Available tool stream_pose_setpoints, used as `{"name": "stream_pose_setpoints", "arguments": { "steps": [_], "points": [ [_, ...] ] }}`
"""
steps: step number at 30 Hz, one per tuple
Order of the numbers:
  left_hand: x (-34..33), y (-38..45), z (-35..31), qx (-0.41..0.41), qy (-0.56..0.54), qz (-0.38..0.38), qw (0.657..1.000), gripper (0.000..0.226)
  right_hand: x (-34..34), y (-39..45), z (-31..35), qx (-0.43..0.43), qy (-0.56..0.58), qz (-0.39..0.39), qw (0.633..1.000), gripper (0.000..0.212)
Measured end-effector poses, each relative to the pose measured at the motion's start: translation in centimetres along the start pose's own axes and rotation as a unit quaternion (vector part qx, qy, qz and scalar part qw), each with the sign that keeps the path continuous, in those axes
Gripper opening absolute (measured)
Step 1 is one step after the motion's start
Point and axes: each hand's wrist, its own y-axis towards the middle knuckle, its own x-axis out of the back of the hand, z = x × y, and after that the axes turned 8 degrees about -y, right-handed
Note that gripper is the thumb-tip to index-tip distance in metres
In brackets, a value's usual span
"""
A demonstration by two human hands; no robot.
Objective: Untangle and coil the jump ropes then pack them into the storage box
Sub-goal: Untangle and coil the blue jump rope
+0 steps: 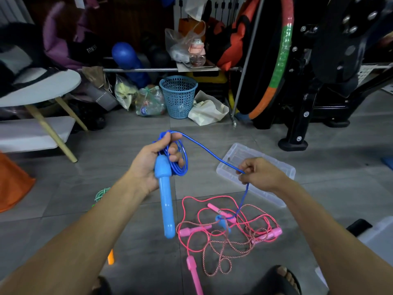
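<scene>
My left hand grips a blue jump rope handle together with several coiled loops of the blue rope. The rope runs from the coil to my right hand, which pinches it between thumb and fingers. Below that hand the blue rope drops to its second blue handle, which lies in a tangle of pink ropes with pink handles on the floor. A clear plastic storage box lies on the tiles behind my right hand.
A green-and-white rope lies on the floor under my left forearm. An orange cone stands at left, a white stool behind it. A blue basket, bags, a hoop and a black exercise machine line the back. My sandalled foot is below.
</scene>
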Motion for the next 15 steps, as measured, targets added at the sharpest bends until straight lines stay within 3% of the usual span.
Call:
{"name": "stream_pose_setpoints", "arguments": {
  "steps": [2,4,6,9,11,15],
  "points": [
    [0.2,0.2,-0.2,-0.006,-0.011,-0.022,1.000,0.024,0.1,-0.2,0.7,0.004,0.107,-0.009,0.994,0.021],
    [0.3,0.3,-0.2,-0.003,-0.011,-0.032,0.999,0.026,0.7,-0.7,2.0,0.024,0.322,-0.010,0.946,0.016],
    [0.3,0.3,-0.2,0.001,-0.018,-0.041,0.999,0.024,1.3,-0.9,2.6,0.036,0.397,-0.038,0.916,0.008],
    [0.1,0.1,0.0,0.012,-0.039,-0.046,0.998,0.021,0.6,-0.5,1.8,0.017,0.225,-0.091,0.970,0.014],
    [0.0,0.0,0.3,0.021,-0.040,-0.039,0.998,0.024,-0.1,-0.2,1.5,0.024,0.104,-0.075,0.991,0.022],
    [-0.5,-0.2,1.0,0.036,-0.045,-0.018,0.998,0.043,-1.8,-0.4,2.6,0.090,-0.067,-0.026,0.993,0.027]
  ]
}}
